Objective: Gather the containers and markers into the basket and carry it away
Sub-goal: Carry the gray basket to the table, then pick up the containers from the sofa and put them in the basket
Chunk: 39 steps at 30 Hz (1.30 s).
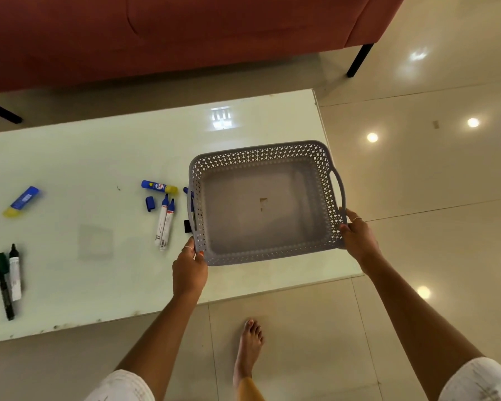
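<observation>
A grey perforated basket (324, 180) is held over the right end of the glass table, with nothing inside it. My left hand (189, 270) grips its near left corner and my right hand (357, 235) grips its near right corner. Left of the basket lie two white markers with blue caps (164, 224), a loose blue cap (150, 204) and a blue and yellow container (159, 186). A second blue and yellow container (22, 201) lies at the far left. A green marker (4, 285) and a white marker with a black cap (15, 273) lie near the left edge.
The pale glass table (99, 270) stretches left; its right edge runs just past the basket. A red sofa (185, 33) on black legs stands behind it. My bare foot (249, 351) is on the glossy tiled floor below the table's near edge.
</observation>
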### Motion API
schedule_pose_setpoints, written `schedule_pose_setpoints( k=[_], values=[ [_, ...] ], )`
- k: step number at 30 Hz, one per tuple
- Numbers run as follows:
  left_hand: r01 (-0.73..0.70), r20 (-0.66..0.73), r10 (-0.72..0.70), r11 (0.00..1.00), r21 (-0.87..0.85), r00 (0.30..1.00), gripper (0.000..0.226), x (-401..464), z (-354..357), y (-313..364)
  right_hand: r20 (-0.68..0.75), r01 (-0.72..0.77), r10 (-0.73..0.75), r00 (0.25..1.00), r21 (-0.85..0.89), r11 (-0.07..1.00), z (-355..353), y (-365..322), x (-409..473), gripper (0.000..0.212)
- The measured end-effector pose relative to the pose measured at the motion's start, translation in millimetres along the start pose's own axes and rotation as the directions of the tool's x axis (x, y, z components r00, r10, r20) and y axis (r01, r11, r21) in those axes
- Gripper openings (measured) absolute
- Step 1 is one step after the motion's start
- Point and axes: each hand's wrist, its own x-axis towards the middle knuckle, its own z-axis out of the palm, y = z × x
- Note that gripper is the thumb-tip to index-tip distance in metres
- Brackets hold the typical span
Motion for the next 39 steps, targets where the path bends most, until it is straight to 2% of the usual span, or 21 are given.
schedule_pose_setpoints(
  k=[4, 6, 9, 11, 13, 17, 22, 26, 30, 32, 35, 37, 39],
  values=[
    [-0.02, 0.028, 0.02, 1.0, 0.0, 0.999, 0.06, -15, 4, 5, 0.01, -0.105, 0.104, 0.995, 0.068, 0.992, 9, 4, -12, 0.043],
    [-0.053, 0.044, 0.053, 0.999, 0.003, 0.998, 0.068, -22, 3, 5, 0.006, -0.119, 0.119, 0.993, 0.047, 0.992, 15, 4, -22, 0.042],
    [-0.119, 0.032, 0.118, 0.992, 0.036, 0.993, 0.072, -25, -4, 6, -0.114, -0.091, 0.08, 0.99, -0.091, 0.992, 15, -3, -27, 0.055],
    [-0.167, 0.021, 0.167, 0.985, 0.038, 0.986, 0.072, -22, -12, 11, -0.203, -0.059, 0.033, 0.979, -0.124, 0.99, 9, -16, -28, 0.057],
    [-0.235, 0.004, 0.235, 0.97, 0.06, 0.972, 0.071, -21, -22, 17, -0.232, -0.003, -0.036, 0.972, -0.165, 0.986, 3, -31, -33, 0.056],
    [-0.342, -0.002, 0.346, 0.929, 0.14, 0.938, 0.069, -27, -38, 16, -0.157, 0.175, -0.251, 0.955, -0.385, 0.906, 4, -48, -56, 0.053],
    [-0.321, 0.049, 0.318, 0.928, 0.189, 0.947, 0.07, -51, -49, -7, -0.01, 0.297, -0.355, 0.935, -0.525, 0.798, 27, -35, -108, 0.053],
    [-0.311, 0.089, 0.298, 0.91, 0.275, 0.95, 0.072, -80, -76, -17, 0.008, 0.289, -0.328, 0.945, -0.491, 0.822, 32, -40, -152, 0.056],
    [-0.386, 0.056, 0.388, 0.871, 0.304, 0.92, 0.068, -106, -121, 11, -0.023, 0.336, -0.382, 0.924, -0.427, 0.84, 16, -86, -185, 0.048],
    [-0.445, 0.021, 0.461, 0.843, 0.302, 0.887, 0.061, -119, -142, 31, -0.002, 0.409, -0.47, 0.883, -0.488, 0.771, 8, -109, -198, 0.046],
    [-0.524, 0.018, 0.577, 0.729, 0.44, 0.817, 0.056, -135, -172, 55, 0.09, 0.506, -0.595, 0.799, -0.634, 0.584, 0, -142, -215, 0.046],
    [-0.546, 0.026, 0.634, 0.643, 0.537, 0.773, 0.06, -145, -189, 71, 0.158, 0.565, -0.655, 0.739, -0.674, 0.475, -7, -157, -226, 0.047],
    [-0.561, 0.007, 0.68, 0.6, 0.57, 0.733, 0.069, -156, -199, 90, 0.21, 0.592, -0.669, 0.713, -0.692, 0.413, -15, -171, -234, 0.05]
  ],
)
